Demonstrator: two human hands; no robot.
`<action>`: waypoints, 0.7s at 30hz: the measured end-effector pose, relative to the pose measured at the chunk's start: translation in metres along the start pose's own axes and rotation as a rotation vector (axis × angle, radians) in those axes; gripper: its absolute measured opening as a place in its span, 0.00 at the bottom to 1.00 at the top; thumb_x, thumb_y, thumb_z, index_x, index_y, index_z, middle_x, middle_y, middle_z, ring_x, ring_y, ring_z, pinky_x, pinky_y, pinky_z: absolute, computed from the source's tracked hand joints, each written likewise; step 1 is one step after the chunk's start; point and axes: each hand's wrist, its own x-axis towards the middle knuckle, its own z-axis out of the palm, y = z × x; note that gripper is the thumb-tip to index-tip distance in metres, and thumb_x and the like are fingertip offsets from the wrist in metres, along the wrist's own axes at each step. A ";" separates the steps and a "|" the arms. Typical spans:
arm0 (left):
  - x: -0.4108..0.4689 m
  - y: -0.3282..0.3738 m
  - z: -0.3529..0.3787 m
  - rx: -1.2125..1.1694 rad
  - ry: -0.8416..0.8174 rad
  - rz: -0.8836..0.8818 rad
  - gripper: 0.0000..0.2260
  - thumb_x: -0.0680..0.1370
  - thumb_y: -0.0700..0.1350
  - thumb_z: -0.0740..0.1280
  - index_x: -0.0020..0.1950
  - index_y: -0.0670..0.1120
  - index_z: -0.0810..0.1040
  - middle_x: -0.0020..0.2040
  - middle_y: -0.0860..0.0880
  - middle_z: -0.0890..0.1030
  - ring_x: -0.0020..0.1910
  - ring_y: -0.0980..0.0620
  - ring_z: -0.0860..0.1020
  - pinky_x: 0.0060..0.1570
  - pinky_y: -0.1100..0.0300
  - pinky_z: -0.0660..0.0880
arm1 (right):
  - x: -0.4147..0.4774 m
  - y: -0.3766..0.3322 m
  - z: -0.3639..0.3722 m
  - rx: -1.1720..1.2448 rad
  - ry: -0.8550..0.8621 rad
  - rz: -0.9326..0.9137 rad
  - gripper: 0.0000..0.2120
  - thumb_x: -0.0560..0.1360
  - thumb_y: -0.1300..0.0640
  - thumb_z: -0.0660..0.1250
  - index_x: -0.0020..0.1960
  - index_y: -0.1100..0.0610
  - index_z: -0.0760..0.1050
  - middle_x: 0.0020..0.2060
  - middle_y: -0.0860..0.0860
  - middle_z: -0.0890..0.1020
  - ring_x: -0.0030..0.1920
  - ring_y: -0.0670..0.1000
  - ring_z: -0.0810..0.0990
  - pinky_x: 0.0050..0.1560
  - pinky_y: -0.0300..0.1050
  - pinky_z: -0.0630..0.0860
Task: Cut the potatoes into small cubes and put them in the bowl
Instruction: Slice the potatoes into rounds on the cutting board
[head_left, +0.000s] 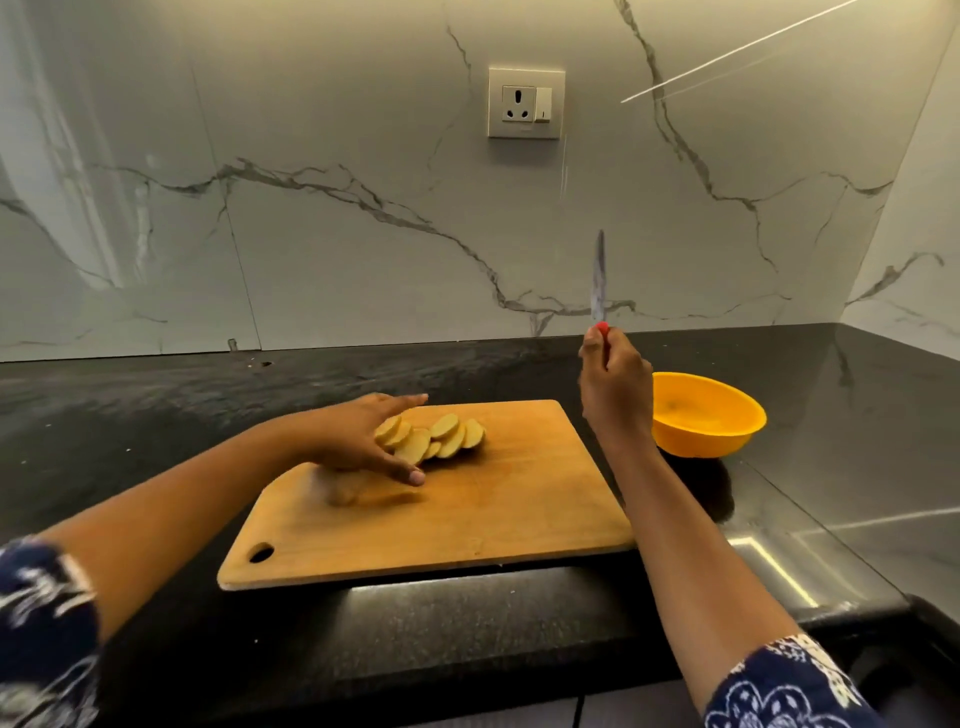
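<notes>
Left hand: my left hand (358, 441) lies spread over the board, fingers wide, holding nothing; its palm side meets the near end of the slices, thumb stretched forward along the wood.
Right hand: my right hand (615, 387) is fisted around the red handle of the knife (600, 280), raised above the board's far right corner.
Knife: blade points straight up, in front of the marble wall (311, 234).
Slices: the potato slices (436, 439) lie overlapping in a short row on the far middle of the board (467, 519); none cubed that I can see.
Blur: a soft tan smear sits on the board just under my left wrist; I cannot tell what it is.
Bowl: the orange bowl (727, 415) stands on the counter (130, 415) just right of the board, behind my right wrist; it looks empty.
Sleeves: dark blue with white print, at both lower corners.
</notes>
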 end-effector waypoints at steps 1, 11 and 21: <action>0.007 0.005 0.002 0.021 -0.031 -0.022 0.52 0.59 0.73 0.69 0.75 0.64 0.44 0.78 0.50 0.48 0.76 0.44 0.52 0.71 0.46 0.56 | 0.000 0.003 -0.004 0.026 0.013 0.014 0.16 0.82 0.49 0.53 0.46 0.57 0.73 0.32 0.54 0.77 0.32 0.54 0.78 0.31 0.53 0.77; 0.040 0.042 0.016 -0.075 0.044 -0.123 0.39 0.71 0.63 0.68 0.76 0.55 0.55 0.75 0.45 0.60 0.70 0.42 0.63 0.68 0.47 0.64 | -0.024 0.023 -0.035 0.015 -0.093 -0.063 0.16 0.82 0.50 0.54 0.44 0.60 0.72 0.26 0.53 0.73 0.27 0.59 0.74 0.26 0.57 0.73; 0.041 0.062 0.059 -0.091 0.580 -0.165 0.33 0.69 0.72 0.61 0.67 0.54 0.74 0.72 0.50 0.67 0.71 0.43 0.65 0.63 0.44 0.68 | -0.032 0.016 -0.034 0.017 -0.150 -0.063 0.14 0.82 0.51 0.55 0.45 0.59 0.72 0.27 0.51 0.73 0.26 0.51 0.71 0.26 0.48 0.67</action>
